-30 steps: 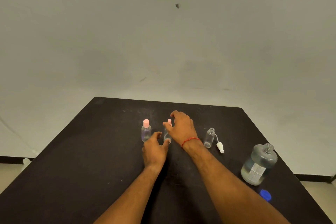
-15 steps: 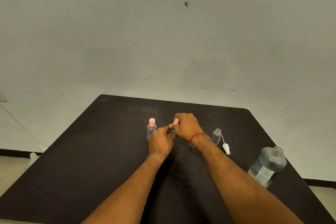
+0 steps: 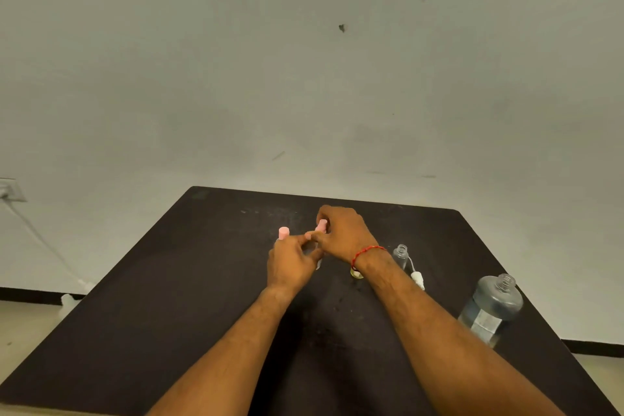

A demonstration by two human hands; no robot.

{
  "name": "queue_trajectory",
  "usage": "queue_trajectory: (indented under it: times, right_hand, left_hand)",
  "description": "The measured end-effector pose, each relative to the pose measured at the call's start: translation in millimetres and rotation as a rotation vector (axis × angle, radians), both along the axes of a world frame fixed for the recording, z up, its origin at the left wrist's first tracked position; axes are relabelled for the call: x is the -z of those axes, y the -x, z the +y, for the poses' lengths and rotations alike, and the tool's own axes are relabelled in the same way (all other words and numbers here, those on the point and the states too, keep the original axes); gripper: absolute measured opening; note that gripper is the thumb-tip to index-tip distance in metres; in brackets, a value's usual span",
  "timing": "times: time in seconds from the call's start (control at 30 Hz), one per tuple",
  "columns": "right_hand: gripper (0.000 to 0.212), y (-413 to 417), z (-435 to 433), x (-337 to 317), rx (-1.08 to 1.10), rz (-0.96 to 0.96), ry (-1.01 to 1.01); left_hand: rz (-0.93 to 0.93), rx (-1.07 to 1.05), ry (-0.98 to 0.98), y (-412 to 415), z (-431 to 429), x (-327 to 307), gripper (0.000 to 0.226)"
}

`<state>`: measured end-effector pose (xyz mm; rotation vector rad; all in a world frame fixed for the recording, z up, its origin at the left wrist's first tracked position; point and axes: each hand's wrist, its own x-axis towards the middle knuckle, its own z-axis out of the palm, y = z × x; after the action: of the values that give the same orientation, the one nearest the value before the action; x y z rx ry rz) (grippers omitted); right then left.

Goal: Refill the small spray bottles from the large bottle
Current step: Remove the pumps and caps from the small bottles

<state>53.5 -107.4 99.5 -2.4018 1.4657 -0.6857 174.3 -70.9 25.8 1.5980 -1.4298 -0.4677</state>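
Both hands have closed in since a second ago. Back then the fingers were spread and only reaching for the middle bottle, and now they've got it.

The right hand's fingers are curled tight over the pink cap, with the thumb tucked in under it. The left hand's fingers are wrapped round the clear body of the small spray bottle just below. Most of the body is hidden, so I can't tell how much is in it or whether it's off the table.

What matters for the next bit is that the bottle's long axis runs near upright, leaning a touch away, with the cap end up at the right fingers and the body down in the left. My guess is the cap gets twisted off around that line while the left hand holds the body still.

Going outward, a second pink-capped bottle stands right behind the left knuckles. An open small bottle stands just past the right wrist, with its white spray head lying beside it. The large bottle is uncapped and upright, well off to the right by the right forearm. That makes the right hand the nearer one to grab it for pouring, so the left would have to steady the small one.
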Motion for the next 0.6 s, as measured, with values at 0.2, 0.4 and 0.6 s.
queue_trajectory:
  times: [0.2,0.4,0.6]
  right_hand:
    - [0.036,2.3,6.7,-11.8,-0.161,0.036,-0.095]
    - [0.020,1.3,5.1,-12.4,0.059,0.072,-0.052]
    - [0.029,1.3,10.6,-13.3,-0.124,0.034,-0.145]
  left_hand:
    - [0.035,0.021,0.002,5.3,5.4,-2.8,0.028]
    - [0.002,-0.004,-0.002,5.1,6.8,-7.0,0.029]
    - [0.008,-0.002,-0.031,3.5,9.3,-3.5,0.028]
